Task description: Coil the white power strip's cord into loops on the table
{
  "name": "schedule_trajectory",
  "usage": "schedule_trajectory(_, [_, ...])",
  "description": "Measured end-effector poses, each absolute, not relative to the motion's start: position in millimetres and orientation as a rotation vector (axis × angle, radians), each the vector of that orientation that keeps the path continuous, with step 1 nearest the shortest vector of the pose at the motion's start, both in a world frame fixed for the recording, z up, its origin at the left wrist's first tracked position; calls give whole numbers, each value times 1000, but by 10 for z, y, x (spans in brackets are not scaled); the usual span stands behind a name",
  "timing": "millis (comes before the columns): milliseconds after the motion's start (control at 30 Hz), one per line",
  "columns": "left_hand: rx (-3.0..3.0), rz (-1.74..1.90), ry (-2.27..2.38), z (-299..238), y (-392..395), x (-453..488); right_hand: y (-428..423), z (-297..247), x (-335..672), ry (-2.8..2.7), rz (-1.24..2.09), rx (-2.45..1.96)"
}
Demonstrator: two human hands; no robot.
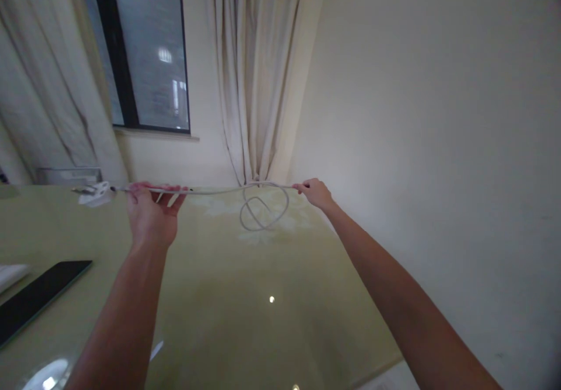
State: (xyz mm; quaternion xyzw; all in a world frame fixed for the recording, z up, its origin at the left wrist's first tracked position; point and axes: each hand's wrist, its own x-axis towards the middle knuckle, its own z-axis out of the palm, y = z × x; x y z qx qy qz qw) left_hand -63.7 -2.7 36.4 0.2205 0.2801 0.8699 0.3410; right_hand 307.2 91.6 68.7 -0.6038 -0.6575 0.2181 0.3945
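A thin white cable (214, 192) is stretched roughly level between my two hands, above the far part of the table. My left hand (153, 214) holds it near one end, thumb over the cable and the other fingers partly spread beneath it. Beyond that hand hangs a white power plug (97, 193), its metal prongs pointing left. My right hand (314, 193) is closed on the cable farther along, pinching it between thumb and fingers. Between the hands, nearer the right one, a loose loop (264, 226) of cable dangles in front of the tabletop.
The glossy greenish-yellow table (245, 331) reflects lights. At left lie a flat black slab (41, 293) and a white object (12, 274), cut off by the frame edge. Behind are curtains (258, 74), a dark-framed window (151, 51) and a plain wall (429, 121) along the right.
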Motion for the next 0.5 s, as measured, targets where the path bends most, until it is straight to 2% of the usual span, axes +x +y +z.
schedule_trajectory(167, [1150,2094,946,374,-151,-501,674,518,2277,-1495,949,-1218])
schedule_trajectory(333, [1425,1711,1222,304,-147,-288,372,405,1844,-1262,1359,-864])
schedule_trajectory(400, [1435,1684,1310,303,-140,-212,264,393,1814,-1264,1401,-784])
schedule_trajectory(500, [1476,1633,1316,326,-137,-123,123,422,1838,-1443,1243,-725])
